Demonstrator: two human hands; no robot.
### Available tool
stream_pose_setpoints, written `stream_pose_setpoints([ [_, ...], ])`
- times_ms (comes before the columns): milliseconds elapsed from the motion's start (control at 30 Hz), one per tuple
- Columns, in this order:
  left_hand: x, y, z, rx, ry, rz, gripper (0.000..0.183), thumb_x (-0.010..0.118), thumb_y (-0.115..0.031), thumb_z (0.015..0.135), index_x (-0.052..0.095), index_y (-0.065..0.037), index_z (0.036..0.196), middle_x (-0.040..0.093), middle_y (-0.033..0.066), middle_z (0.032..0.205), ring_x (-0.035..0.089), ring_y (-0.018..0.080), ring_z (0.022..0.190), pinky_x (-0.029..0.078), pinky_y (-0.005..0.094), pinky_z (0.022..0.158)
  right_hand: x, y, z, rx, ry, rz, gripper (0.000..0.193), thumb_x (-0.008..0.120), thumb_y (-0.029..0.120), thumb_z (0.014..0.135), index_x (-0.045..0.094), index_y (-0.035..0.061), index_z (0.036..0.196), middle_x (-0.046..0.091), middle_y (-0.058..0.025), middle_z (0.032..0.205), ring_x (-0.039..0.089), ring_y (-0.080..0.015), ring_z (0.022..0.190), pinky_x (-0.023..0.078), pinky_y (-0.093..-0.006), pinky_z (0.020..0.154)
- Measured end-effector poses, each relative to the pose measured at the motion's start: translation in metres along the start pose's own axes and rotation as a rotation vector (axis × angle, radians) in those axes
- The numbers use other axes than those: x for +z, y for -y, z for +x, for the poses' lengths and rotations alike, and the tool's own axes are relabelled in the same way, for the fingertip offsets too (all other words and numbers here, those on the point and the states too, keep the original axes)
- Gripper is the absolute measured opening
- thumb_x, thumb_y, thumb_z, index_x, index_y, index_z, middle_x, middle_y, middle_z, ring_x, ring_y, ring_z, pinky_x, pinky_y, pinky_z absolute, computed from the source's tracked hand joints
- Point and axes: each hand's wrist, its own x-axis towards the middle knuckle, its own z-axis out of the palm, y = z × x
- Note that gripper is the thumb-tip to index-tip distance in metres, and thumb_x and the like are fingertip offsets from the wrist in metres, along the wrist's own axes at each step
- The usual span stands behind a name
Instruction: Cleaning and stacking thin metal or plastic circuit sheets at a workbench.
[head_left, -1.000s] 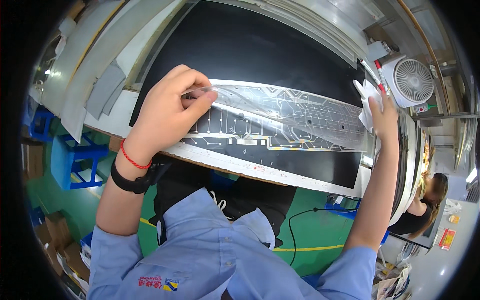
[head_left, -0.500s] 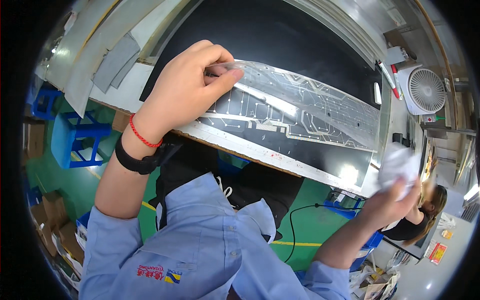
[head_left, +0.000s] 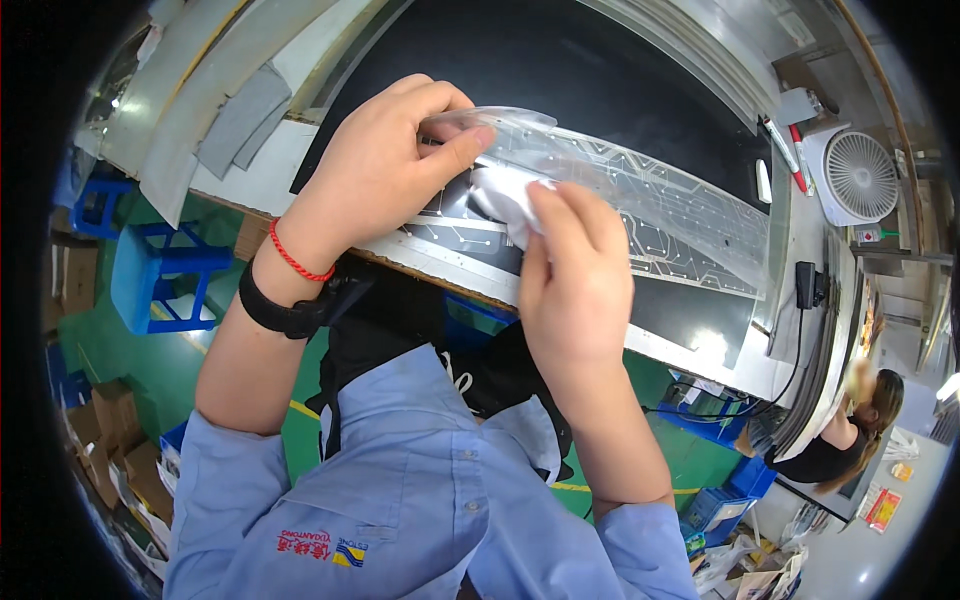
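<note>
My left hand (head_left: 400, 150) pinches the lifted left end of a clear plastic film (head_left: 520, 122), which curls up near the fingertips. Beneath it, on the black work surface (head_left: 560, 60), lies a long transparent sheet printed with pale circuit lines (head_left: 690, 240). A crumpled white cloth (head_left: 505, 200) is gripped in my right hand (head_left: 580, 280), close to my left hand. The cloth rests at the left part of the circuit sheet, below the raised film. My right fingers hide part of the printed pattern.
At the right stand a small white fan (head_left: 857, 177), a red marker (head_left: 798, 145) and a white eraser-like block (head_left: 763, 182). Grey cloths (head_left: 240, 120) lie at the left edge. A blue stool (head_left: 150, 275) is on the green floor; a person (head_left: 845, 440) sits at far right.
My right hand has swung in from the far right with the white cloth and brought it onto the sheet's left part. My left hand still holds the film's end up.
</note>
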Motion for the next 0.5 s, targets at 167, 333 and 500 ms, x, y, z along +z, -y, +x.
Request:
stream_pose_setpoints([
  [167,0.000,0.003,-0.003,-0.017,-0.008,-0.024,0.020,0.067,-0.018,0.095,0.066,0.000,0.104,0.059,0.0072,0.098,0.062,0.0149,0.086,0.050,0.0264,0.074,-0.059,0.014,-0.008,-0.141,0.581,0.263,0.039,0.062,-0.013,0.067,0.070,0.0026,0.101,0.064,-0.0150,0.102,0.064,-0.0368,0.090,0.054,-0.0437,0.081],
  [333,0.001,0.003,-0.002,-0.007,0.005,0.027,0.020,0.067,-0.017,0.095,0.065,0.000,0.104,0.059,0.0070,0.098,0.061,0.0140,0.085,0.050,0.0251,0.073,-0.054,0.003,0.016,-0.181,0.338,0.121,0.039,0.065,-0.009,0.068,0.067,-0.0008,0.106,0.062,-0.0190,0.106,0.062,-0.0369,0.096,0.053,-0.0423,0.083],
  [500,0.002,0.005,0.001,-0.006,-0.003,-0.029,0.020,0.068,-0.018,0.095,0.065,0.001,0.103,0.058,0.0065,0.097,0.060,0.0128,0.085,0.049,0.0257,0.072,-0.018,0.017,-0.001,-0.240,0.549,0.209,0.039,0.062,-0.007,0.070,0.065,-0.0013,0.109,0.061,-0.0193,0.113,0.060,-0.0369,0.101,0.052,-0.0437,0.088],
])
